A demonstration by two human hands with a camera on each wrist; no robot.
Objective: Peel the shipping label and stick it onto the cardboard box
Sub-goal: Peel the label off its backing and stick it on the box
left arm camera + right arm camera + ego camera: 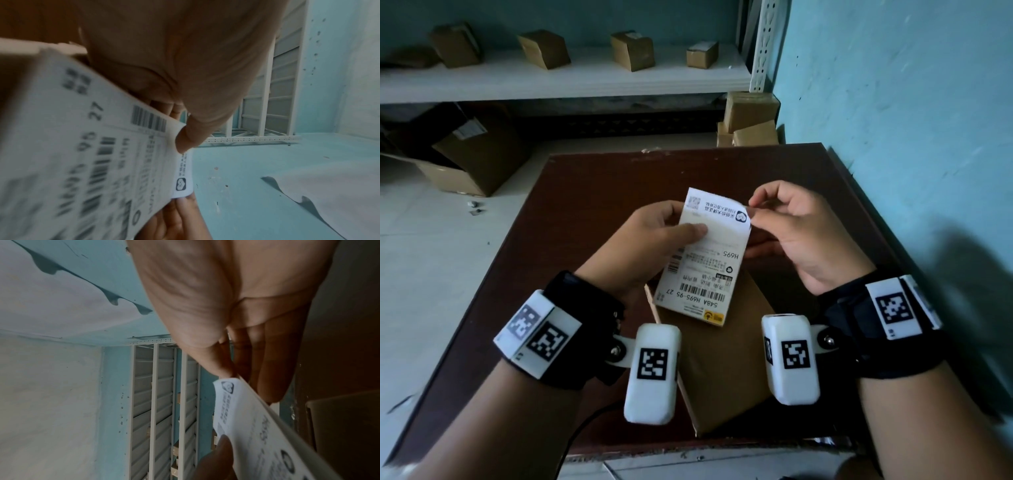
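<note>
The shipping label (702,253) is held up above the cardboard box (722,370), which lies flat on the dark counter (571,219) just under the wrists. The left hand (654,246) grips the sheet along its left side, thumb pressed flat across the printed face. The right hand (787,233) pinches the far right corner between thumb and forefinger, where the white label seems to have begun lifting off its backing, though blur in the wrist views leaves the split unclear. The label is thin, light and floppy; once free it will probably curl and cling to skin or to itself. It is best taken by the corner and edges only, peeled slowly at a shallow angle, with the backing kept taut by the other hand.
</note>
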